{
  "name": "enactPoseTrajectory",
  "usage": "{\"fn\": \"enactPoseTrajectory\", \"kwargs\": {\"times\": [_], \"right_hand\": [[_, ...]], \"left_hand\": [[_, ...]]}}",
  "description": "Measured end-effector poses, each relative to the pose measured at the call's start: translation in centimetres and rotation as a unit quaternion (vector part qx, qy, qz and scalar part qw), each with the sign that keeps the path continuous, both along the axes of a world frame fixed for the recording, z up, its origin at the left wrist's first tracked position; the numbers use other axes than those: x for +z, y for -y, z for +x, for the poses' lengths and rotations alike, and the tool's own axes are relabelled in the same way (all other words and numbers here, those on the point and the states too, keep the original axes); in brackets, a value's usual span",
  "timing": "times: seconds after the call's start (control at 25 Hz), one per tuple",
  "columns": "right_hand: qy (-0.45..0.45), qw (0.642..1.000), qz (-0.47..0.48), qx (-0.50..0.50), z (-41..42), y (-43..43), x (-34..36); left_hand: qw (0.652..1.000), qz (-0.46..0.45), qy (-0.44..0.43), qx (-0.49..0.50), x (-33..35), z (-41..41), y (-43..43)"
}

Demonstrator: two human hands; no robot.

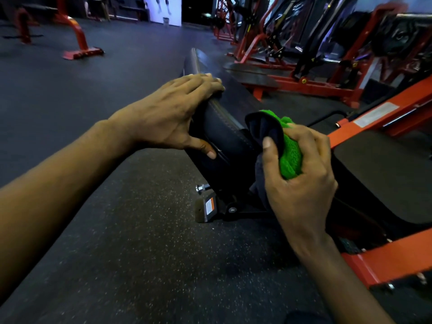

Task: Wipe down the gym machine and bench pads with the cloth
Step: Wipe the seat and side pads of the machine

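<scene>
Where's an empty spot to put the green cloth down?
Bare: the speckled floor left of the black pad, stretching to the red bench foot. Crowded: right of the pad, where the right hand holds the cloth beside the orange frame.

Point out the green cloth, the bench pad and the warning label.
green cloth (pixel 291 157): head view, middle of its fuzzy green side.
bench pad (pixel 233 146): head view, black upholstery below the stitched seam.
warning label (pixel 211 205): head view, middle of the orange sticker.
</scene>
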State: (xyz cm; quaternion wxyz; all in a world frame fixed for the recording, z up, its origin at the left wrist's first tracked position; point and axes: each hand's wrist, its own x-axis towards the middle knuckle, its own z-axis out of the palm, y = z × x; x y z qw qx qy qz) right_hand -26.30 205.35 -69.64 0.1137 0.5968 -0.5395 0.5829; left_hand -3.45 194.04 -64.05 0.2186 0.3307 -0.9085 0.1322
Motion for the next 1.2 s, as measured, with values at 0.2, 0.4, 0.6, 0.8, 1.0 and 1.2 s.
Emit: {"fn": "enactPoseTrajectory", "kwargs": {"times": [0.2, 0.4, 0.6, 0.8, 1.0, 1.2], "right_hand": [[-0.033, 0.999, -0.031, -0.022, 3.8, 1.1, 2.0], [-0.136, 0.990, -0.015, -0.021, 6.0, 1.8, 3.1], [-0.169, 0.984, -0.032, 0.036, 3.1, 0.5, 1.5], [-0.190, 0.981, -0.028, 0.037, 3.2, 0.9, 1.5], [-0.187, 0.979, 0.063, 0.050, 5.2, 0.9, 3.6], [-0.240, 0.951, 0.167, 0.097, 5.0, 0.9, 6.2]], "left_hand": [[0.999, 0.008, -0.031, -0.026, -0.6, 0.2, 0.8], [0.997, -0.011, -0.047, -0.064, -0.9, 0.3, 1.3], [0.998, -0.006, -0.038, -0.049, -0.4, 0.1, 1.1], [0.995, -0.049, -0.043, -0.069, -1.0, 0.3, 1.7], [0.995, 0.005, -0.043, -0.092, -0.4, 0.7, 1.4], [0.988, 0.151, 0.022, -0.020, 3.0, 4.0, 4.1]]}}
